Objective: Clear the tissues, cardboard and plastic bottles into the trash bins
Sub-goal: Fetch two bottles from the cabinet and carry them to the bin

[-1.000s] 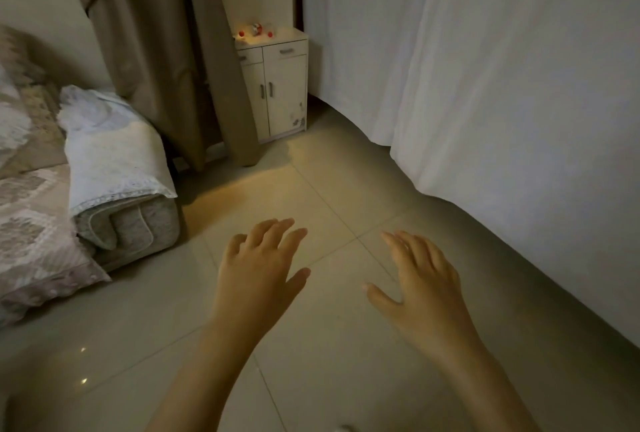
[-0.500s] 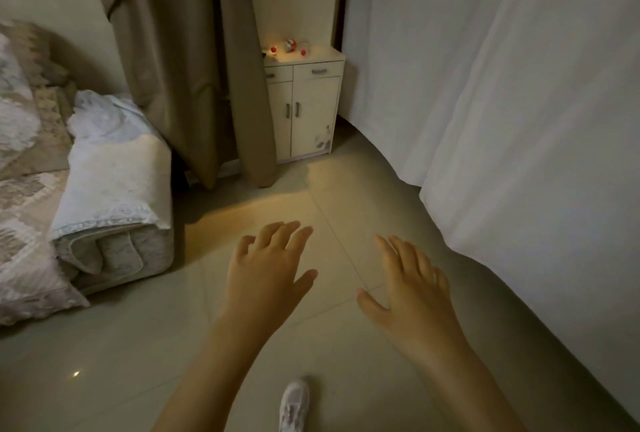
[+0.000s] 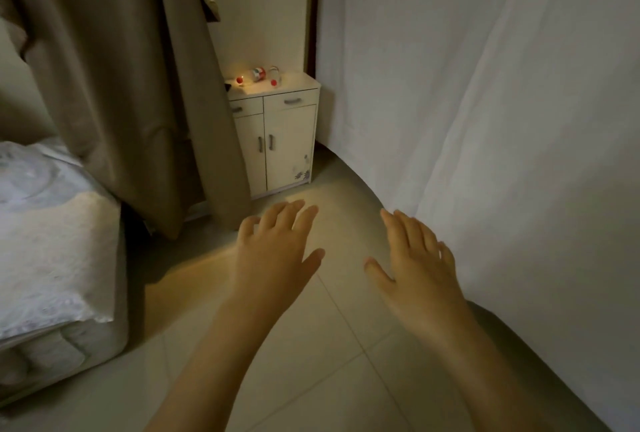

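Head view: both hands, left hand (image 3: 273, 255) and right hand (image 3: 415, 268), fingers spread and empty, well short of the cabinet (image 3: 277, 140). Bottle (image 3: 258, 74) lying on top of the cabinet could roll off at a clumsy touch.

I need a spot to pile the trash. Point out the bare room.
Bare: beige tiled floor between the white-covered bed and white hanging sheet. Crowded: small white cabinet's top, with a lying plastic bottle.

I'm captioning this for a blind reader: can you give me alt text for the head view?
Two empty open hands, left and right, reach forward over a tiled floor toward a small white cabinet with a plastic bottle lying on top.
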The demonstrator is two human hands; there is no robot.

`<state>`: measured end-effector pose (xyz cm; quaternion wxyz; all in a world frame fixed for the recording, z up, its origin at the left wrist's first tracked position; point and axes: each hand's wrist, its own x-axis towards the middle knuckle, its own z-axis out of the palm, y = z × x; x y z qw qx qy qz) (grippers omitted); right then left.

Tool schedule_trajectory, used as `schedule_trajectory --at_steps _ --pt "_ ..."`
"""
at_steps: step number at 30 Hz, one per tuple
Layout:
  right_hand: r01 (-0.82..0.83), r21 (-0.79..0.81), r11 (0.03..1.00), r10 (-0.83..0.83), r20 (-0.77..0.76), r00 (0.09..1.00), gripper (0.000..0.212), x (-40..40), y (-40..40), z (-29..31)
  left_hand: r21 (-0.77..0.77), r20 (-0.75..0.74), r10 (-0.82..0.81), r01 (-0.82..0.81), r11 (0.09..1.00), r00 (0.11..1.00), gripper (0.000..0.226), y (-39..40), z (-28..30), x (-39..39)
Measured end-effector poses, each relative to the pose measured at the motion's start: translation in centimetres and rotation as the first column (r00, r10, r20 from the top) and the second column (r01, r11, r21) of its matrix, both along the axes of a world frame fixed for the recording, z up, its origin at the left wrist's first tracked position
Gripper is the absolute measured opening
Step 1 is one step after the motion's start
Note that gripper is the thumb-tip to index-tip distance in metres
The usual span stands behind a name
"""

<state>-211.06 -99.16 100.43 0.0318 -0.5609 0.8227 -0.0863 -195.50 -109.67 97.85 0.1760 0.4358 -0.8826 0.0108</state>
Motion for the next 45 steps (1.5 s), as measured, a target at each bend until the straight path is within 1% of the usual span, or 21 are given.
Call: schedule_trajectory --at_steps 3,6,10,13,16,20,24,28,33,37,39,42,45 --pt "-0.044 0.016 0.999 0.044 0.007 0.999 0.065 -2.3 -5.5 -0.3 -0.003 0.011 0.04 -0.04 0.999 0.999 0.065 -4.2 -0.7 -1.9" --pt "-0.092 0.022 0.995 0.092 0.034 0.995 0.066 -5.3 -11.6 -1.1 -0.012 0.044 0.12 -0.12 0.993 0.992 0.064 -8.9 -1.4 -4.2" --pt "-0.159 0.056 0.986 0.157 0.031 0.987 0.066 -10.1 -19.7 -2.3 -0.03 0.08 0.212 -0.211 0.977 0.974 0.064 -15.9 -2.0 -7.5" --pt "-0.22 0.067 0.973 0.218 0.036 0.975 0.064 -13.6 -25.3 -2.8 -0.009 0.112 0.244 -0.244 0.97 0.963 0.066 -20.6 -1.8 -10.3" --pt "-0.247 0.054 0.968 0.245 0.046 0.969 0.064 -16.3 -30.6 -2.9 -0.008 0.145 0.274 -0.276 0.961 0.951 0.067 -24.8 -1.7 -12.7" --pt "-0.285 0.045 0.957 0.283 0.04 0.958 0.065 -18.7 -37.2 -2.8 0.044 0.133 0.309 -0.317 0.947 0.942 0.069 -30.6 -2.0 -14.7" --pt "-0.324 0.076 0.943 0.321 0.046 0.946 0.063 -20.8 -44.2 -3.1 0.007 0.108 0.373 -0.376 0.927 0.921 0.068 -38.0 -2.3 -16.6" --pt "-0.296 0.071 0.952 0.291 0.073 0.954 0.063 -22.4 -51.7 -3.4 -0.016 0.113 0.356 -0.356 0.934 0.928 0.065 -46.3 -2.5 -19.3" --pt "-0.238 0.142 0.961 0.228 0.082 0.97 0.064 -24.2 -60.5 -2.9 0.023 0.119 0.288 -0.293 0.956 0.95 0.066 -56.5 -2.4 -21.9" --pt "-0.204 0.111 0.973 0.197 0.072 0.978 0.065 -25.9 -66.7 -2.0 0.067 0.114 0.198 -0.206 0.976 0.974 0.067 -63.9 -1.3 -23.7" --pt "-0.192 0.106 0.976 0.183 0.089 0.979 0.066 -26.8 -69.5 -1.9 0.071 0.096 0.191 -0.198 0.978 0.977 0.069 -67.0 -0.9 -24.7" --pt "-0.182 0.118 0.976 0.171 0.1 0.98 0.066 -28.4 -74.1 -2.1 0.095 0.108 0.185 -0.195 0.976 0.977 0.07 -71.4 -1.1 -26.0" --pt "-0.209 0.133 0.969 0.193 0.121 0.974 0.067 -30.3 -78.9 -3.1 0.126 0.111 0.215 -0.228 0.965 0.97 0.068 -75.8 -2.2 -27.3"
